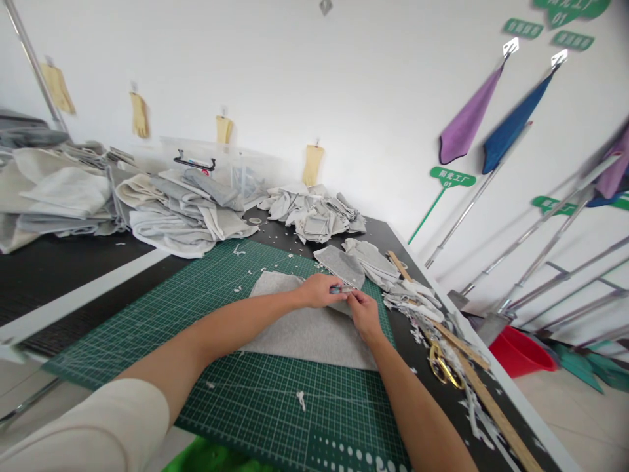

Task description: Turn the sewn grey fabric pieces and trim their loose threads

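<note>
A piece of grey cloth lies on the green cutting mat. Over its far right part, my left hand is closed on a small metal tool, which points to the right. My right hand pinches the raised edge of the cloth, close to the tool's tip. Just beyond both hands lies another grey piece. The tool's exact kind is too small to make out.
Piles of grey cloth stand at the back left, with a heap of pieces at the back centre. Gold-handled scissors, wooden rulers and scraps lie along the right edge. A red bucket is beyond.
</note>
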The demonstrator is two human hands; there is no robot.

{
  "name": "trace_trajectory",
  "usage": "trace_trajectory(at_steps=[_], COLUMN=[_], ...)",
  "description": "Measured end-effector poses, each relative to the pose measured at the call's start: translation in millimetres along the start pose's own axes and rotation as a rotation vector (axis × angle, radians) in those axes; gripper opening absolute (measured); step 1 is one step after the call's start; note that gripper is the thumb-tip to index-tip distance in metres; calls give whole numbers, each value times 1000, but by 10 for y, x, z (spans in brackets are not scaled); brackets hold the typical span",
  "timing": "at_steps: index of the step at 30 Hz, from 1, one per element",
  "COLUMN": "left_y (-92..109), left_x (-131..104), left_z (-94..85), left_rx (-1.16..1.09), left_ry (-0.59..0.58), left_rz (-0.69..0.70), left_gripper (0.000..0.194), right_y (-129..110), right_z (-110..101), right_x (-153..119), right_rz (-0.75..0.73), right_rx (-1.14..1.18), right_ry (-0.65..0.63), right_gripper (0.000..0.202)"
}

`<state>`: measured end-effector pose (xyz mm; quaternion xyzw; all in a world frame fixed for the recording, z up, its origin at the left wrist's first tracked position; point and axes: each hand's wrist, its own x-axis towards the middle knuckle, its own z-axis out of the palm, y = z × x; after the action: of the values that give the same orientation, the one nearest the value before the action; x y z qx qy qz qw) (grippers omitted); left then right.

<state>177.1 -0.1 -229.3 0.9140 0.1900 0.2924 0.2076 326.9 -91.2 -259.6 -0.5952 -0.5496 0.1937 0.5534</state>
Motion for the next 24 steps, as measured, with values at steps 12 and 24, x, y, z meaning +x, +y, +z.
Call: trace_trajectory(at_steps=[12,24], left_y=[-148,-153], left_x=[24,50], left_z=[-69,-81], left_rx=[32,177], left_ry=[77,215], left_rz=[-107,-298], left_gripper=[32,24], right_y=[38,57], right_z=[-8,-11], right_x=[3,-8], right_rz=[45,84], right_rx=[-12,-22], right_ry=[34,30], right_gripper=[37,41])
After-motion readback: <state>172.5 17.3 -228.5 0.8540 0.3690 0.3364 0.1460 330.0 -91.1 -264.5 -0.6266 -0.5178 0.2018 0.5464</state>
